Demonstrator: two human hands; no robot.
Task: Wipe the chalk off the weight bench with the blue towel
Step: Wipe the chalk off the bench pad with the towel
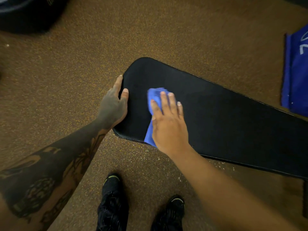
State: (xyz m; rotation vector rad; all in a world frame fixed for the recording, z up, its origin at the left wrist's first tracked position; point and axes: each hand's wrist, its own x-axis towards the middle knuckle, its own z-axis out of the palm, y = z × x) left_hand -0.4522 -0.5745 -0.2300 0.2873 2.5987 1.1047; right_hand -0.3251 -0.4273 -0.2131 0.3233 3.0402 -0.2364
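Note:
A long black padded weight bench (225,117) runs from the centre of the head view out to the right edge. The blue towel (154,97) lies bunched on its near end, and my right hand (168,122) presses flat on top of it, fingers spread. Part of the towel sticks out under my palm toward the bench's front edge. My left hand (113,105) grips the rounded left end of the bench, thumb on top of the pad. No chalk marks show on the dark pad around the towel.
Speckled brown rubber floor (66,80) surrounds the bench, with white specks on it below the bench's front edge. A blue mat or bag (295,77) lies at the right edge. A dark round object (25,12) fills the top left corner. My two black shoes (113,185) stand below.

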